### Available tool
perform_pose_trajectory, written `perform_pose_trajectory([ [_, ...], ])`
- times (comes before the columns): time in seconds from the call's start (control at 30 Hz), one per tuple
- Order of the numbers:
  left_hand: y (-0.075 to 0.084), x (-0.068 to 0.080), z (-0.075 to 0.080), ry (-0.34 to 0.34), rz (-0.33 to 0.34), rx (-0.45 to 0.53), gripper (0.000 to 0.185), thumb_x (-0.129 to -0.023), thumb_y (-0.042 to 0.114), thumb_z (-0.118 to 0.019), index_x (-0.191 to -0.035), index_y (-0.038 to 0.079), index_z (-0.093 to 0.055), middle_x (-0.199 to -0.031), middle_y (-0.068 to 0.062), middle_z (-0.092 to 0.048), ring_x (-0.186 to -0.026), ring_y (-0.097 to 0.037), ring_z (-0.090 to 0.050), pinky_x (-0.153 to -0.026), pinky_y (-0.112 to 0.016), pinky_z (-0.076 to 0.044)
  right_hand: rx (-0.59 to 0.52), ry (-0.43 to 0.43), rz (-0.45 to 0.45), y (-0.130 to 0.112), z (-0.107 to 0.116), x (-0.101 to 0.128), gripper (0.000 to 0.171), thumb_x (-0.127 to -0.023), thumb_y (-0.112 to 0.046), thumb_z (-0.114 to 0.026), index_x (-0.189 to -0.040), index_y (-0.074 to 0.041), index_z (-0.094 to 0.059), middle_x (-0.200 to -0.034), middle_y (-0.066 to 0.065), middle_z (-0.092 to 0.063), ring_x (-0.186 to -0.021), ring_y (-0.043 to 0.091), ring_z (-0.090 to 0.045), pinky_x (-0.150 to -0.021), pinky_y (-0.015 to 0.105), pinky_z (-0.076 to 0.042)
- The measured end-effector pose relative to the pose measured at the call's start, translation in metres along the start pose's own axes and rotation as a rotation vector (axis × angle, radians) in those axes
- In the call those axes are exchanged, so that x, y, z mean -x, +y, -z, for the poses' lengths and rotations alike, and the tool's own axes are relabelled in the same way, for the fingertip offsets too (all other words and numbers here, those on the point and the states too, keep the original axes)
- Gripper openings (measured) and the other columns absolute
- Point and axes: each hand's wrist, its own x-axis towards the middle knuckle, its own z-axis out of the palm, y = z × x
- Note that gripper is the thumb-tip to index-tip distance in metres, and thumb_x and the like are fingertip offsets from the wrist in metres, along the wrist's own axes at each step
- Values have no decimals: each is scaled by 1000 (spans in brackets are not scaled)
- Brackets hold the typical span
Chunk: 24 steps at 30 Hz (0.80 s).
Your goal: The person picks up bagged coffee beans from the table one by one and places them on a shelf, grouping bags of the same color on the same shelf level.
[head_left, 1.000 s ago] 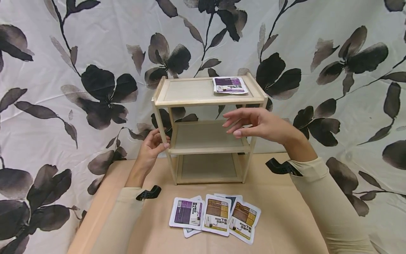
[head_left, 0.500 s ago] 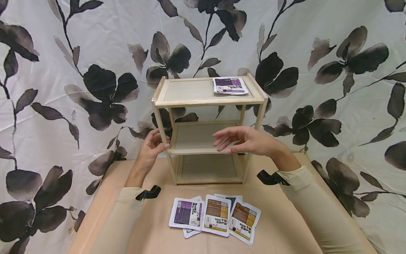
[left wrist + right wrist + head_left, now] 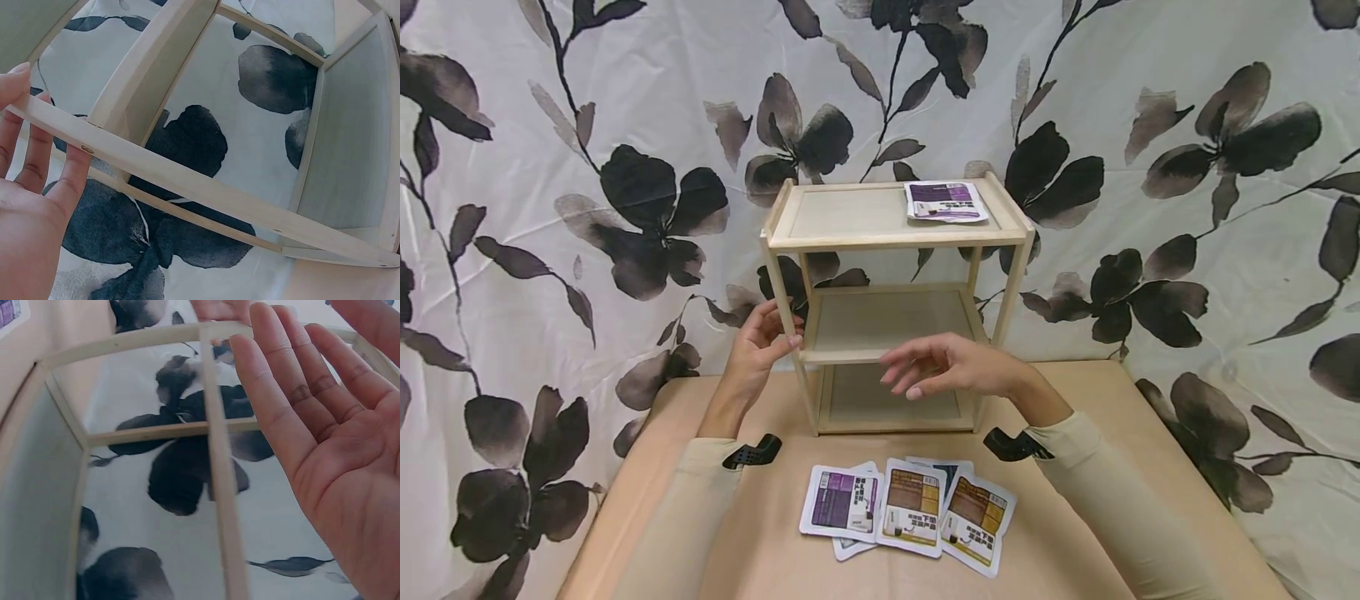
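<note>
A small three-tier wooden shelf (image 3: pixel 842 215) stands on the table. My left hand (image 3: pixel 752 358) holds its left front post, thumb in front and fingers behind, as the left wrist view shows on the post (image 3: pixel 169 165). My right hand (image 3: pixel 958 368) hovers before the lower tiers, fingers loosely extended and holding nothing. On the top tier, towards the right, lies a purple-and-white packet (image 3: pixel 946 202), seemingly with another beneath it. Below the right hand, flat packets overlap on the table: a purple one (image 3: pixel 841 504), a brown-and-white one (image 3: pixel 912 508) and another brown-and-white packet (image 3: pixel 977 523).
A blue-labelled packet (image 3: pixel 953 468) and another packet's corner (image 3: pixel 852 548) show beneath the others. The table (image 3: pixel 1060 517) has a peach cover. Right behind the shelf hangs a white cloth with dark flowers (image 3: pixel 662 108).
My right hand has come down and left, from near the top tier to before the lower tiers. The left hand keeps its hold on the post; the packets have not moved.
</note>
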Motion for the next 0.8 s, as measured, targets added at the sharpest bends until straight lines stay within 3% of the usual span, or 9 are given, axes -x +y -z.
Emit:
perform_pose_trajectory([
  [0.2,0,-1,0,5,-20,-3,63,-87,-19,-64,-144,-3,-45,-110,-9,-62,-99,-26,-63,-81,-34,-62,-31,-25,-11,21,-14,-8,52,-97,-10,-69,-146,-7,-52,-135,19,-62,-121,43,-61,-99,42,-56],
  [0.33,0,1,0,2,-24,23,64,-87,-23,-61,-143,6,-51,-109,-7,-63,-97,-20,-64,-80,-30,-62,-63,-41,-36,38,-24,-13,52,-97,-10,-69,-146,-6,-52,-137,23,-60,-122,45,-60,-99,42,-56],
  [0.6,1,1,-2,8,-20,26,63,-87,-21,-63,-140,13,-55,-109,-16,-61,-99,-27,-63,-81,-30,-62,-86,-41,-27,73,-39,-21,55,-93,-1,-70,-145,-4,-52,-135,25,-60,-120,45,-61,-100,43,-56],
  [0.8,1,2,-2,12,-19,13,64,-87,-21,-63,-137,18,-58,-108,-9,-64,-99,-26,-63,-81,-31,-61,-133,-9,-17,95,-50,-26,55,-92,2,-70,-145,-3,-53,-136,27,-60,-121,50,-59,-102,46,-54],
])
